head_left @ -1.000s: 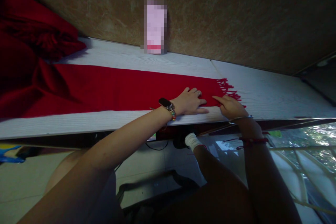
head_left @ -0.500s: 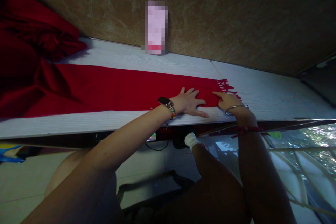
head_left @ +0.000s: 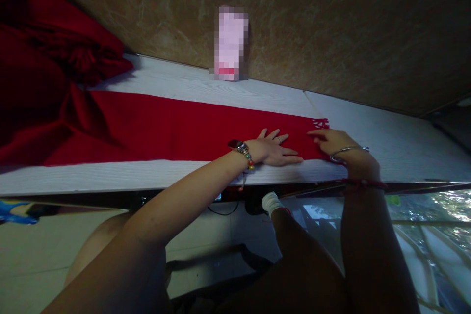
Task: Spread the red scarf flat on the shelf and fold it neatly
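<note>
A long red scarf (head_left: 191,127) with a fringe at its right end lies flattened along a narrow white wood-grain surface (head_left: 176,86). My left hand (head_left: 274,149) presses flat on it near that end, fingers spread. Just right of it, my right hand (head_left: 336,142) rests over the scarf's fringed end, index finger stretched left and thumb a little apart. The other right-hand fingers are mostly hidden. Part of the fringe (head_left: 321,123) shows above this hand; the rest is covered.
At the left, the scarf joins a bunched heap of red cloth (head_left: 84,54). A pixelated pink object (head_left: 231,41) leans upright on the brown marbled wall (head_left: 316,24). Below the surface's front edge are my legs, a tiled floor (head_left: 198,228) and a blue-and-yellow thing (head_left: 16,211).
My right hand has shifted slightly right and now covers more of the fringe. The left hand stays spread on the scarf, its fingers turned a little. The whole view has shifted slightly.
</note>
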The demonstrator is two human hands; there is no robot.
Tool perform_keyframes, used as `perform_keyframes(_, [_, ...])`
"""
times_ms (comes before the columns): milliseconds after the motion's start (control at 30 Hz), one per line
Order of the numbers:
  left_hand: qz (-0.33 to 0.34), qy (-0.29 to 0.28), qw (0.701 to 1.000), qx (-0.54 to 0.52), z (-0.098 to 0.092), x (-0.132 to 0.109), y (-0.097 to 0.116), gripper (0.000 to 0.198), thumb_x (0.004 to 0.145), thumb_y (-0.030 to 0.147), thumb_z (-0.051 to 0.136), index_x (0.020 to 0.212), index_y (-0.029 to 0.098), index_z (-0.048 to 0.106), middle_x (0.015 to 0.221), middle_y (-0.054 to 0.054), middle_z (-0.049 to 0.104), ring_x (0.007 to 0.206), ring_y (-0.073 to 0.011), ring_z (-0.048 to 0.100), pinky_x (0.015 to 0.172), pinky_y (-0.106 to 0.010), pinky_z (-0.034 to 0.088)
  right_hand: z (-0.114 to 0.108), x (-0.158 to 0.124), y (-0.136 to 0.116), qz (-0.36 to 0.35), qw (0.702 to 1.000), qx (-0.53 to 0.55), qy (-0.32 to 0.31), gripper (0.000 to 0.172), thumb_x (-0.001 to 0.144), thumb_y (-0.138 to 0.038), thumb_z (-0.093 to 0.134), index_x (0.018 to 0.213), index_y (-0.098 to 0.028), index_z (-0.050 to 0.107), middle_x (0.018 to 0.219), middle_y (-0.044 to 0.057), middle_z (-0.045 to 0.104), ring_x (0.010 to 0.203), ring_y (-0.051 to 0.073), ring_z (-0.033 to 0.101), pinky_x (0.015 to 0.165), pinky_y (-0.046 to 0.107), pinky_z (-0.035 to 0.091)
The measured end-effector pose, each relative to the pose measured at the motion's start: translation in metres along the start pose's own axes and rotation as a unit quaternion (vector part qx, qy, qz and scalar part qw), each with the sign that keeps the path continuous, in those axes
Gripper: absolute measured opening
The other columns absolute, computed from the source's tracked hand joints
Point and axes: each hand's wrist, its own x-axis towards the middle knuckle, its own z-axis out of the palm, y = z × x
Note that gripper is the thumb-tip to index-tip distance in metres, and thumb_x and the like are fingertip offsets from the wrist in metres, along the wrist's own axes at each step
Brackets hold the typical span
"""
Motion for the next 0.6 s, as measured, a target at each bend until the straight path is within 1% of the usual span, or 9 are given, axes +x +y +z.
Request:
perform_keyframes(100, [-0.009, -0.004, 1.000, 0.005, -0.002, -0.002, 0.003, 0.060, 0.085, 0.064, 0.021, 0.139, 0.040, 0.032, 0.154, 0.005, 0.008, 0.141, -0.0276, -0.001, 0.111, -0.053, -0.001, 0.007, 0.001, -0.001, -0.038, 0.999, 0.009, 0.006, 0.045, 0.071, -0.007, 0.043, 0.105, -0.022, 0.069, 0.106, 0.004, 0.070, 0.101, 0.020, 0.061, 0.094, 0.033, 0.045])
perform_keyframes(167, [-0.012, -0.004, 1.000, 0.009, -0.002, -0.002, 0.004, 0.059, 0.085, 0.064, 0.024, 0.139, 0.039, 0.033, 0.154, 0.004, 0.009, 0.141, -0.0278, 0.000, 0.111, -0.053, 0.000, 0.014, 0.002, -0.003, -0.060, 0.998, 0.013, 0.032, 0.047, 0.068, -0.004, 0.043, 0.104, -0.021, 0.069, 0.105, 0.004, 0.069, 0.101, 0.020, 0.060, 0.095, 0.035, 0.044])
perform_keyframes(233, [-0.013, 0.001, 1.000, 0.012, -0.001, -0.001, 0.004, 0.059, 0.085, 0.064, 0.027, 0.138, 0.040, 0.034, 0.154, 0.004, 0.010, 0.141, -0.0281, 0.000, 0.111, -0.054, 0.001, 0.021, 0.005, -0.003, -0.055, 0.997, 0.012, 0.059, 0.049, 0.067, -0.003, 0.044, 0.105, -0.021, 0.069, 0.103, 0.006, 0.068, 0.101, 0.021, 0.059, 0.095, 0.037, 0.044])
perform_keyframes(300, [-0.009, 0.009, 1.000, 0.011, 0.000, 0.000, 0.003, 0.058, 0.084, 0.064, 0.029, 0.136, 0.041, 0.036, 0.154, 0.005, 0.012, 0.141, -0.0282, 0.002, 0.111, -0.055, 0.002, 0.027, 0.008, -0.001, -0.045, 0.996, 0.010, 0.070, 0.050, 0.067, -0.004, 0.044, 0.108, -0.021, 0.067, 0.104, 0.007, 0.067, 0.102, 0.022, 0.059, 0.096, 0.038, 0.043])
perform_keyframes(467, [-0.004, 0.020, 1.000, 0.003, 0.002, 0.001, 0.002, 0.056, 0.085, 0.063, 0.032, 0.135, 0.040, 0.038, 0.153, 0.004, 0.014, 0.141, -0.0280, 0.004, 0.111, -0.054, 0.003, 0.034, 0.022, 0.005, -0.038, 0.997, 0.000, 0.070, 0.053, 0.070, -0.006, 0.042, 0.118, -0.018, 0.062, 0.113, 0.010, 0.063, 0.108, 0.023, 0.056, 0.100, 0.038, 0.040])
perform_keyframes(600, [-0.001, 0.026, 1.000, 0.003, 0.002, 0.001, 0.001, 0.055, 0.085, 0.063, 0.032, 0.134, 0.041, 0.040, 0.153, 0.004, 0.016, 0.141, -0.0285, 0.005, 0.111, -0.054, 0.002, 0.040, 0.033, 0.006, -0.017, 0.997, -0.012, 0.080, 0.057, 0.070, -0.004, 0.040, 0.122, -0.016, 0.059, 0.117, 0.011, 0.062, 0.112, 0.024, 0.053, 0.101, 0.040, 0.039])
